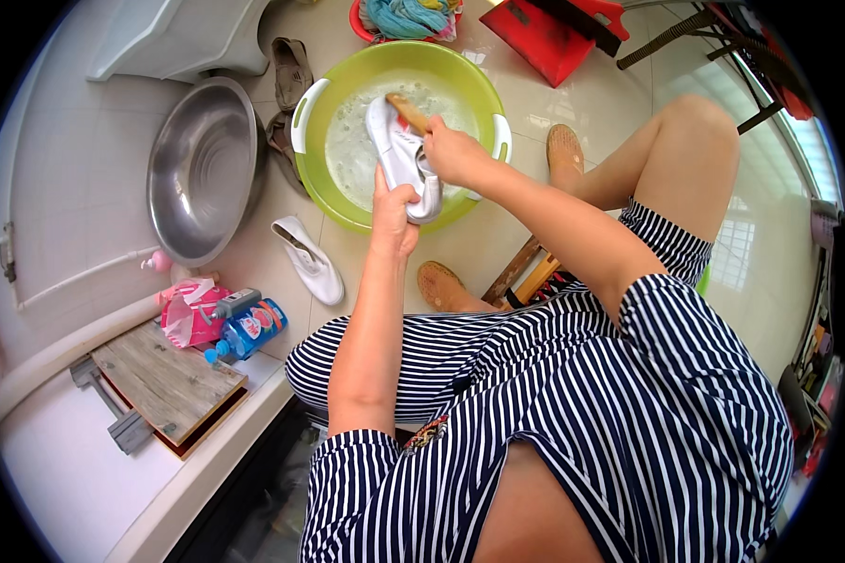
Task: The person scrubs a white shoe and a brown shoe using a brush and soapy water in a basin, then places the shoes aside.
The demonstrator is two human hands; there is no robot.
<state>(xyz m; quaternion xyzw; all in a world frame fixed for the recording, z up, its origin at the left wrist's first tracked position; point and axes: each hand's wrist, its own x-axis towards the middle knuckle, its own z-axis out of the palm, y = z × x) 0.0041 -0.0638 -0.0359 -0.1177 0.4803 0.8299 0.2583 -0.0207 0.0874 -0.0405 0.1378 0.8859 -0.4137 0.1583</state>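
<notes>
My left hand grips a white canvas shoe by its heel end, with the toe pointing away from me. The shoe is held over a green plastic basin with white handles, which contains sudsy water. In my right hand is a wooden-handled brush, laid across the upper near the toe; its bristles are hidden. A second white canvas shoe lies on the tiled floor, left of the basin.
A metal basin leans at the wall, beside brown shoes. A red dustpan and a red tub of cloths lie beyond the green basin. Detergent bottles and a wooden board rest at left. A wooden stool stands near my feet.
</notes>
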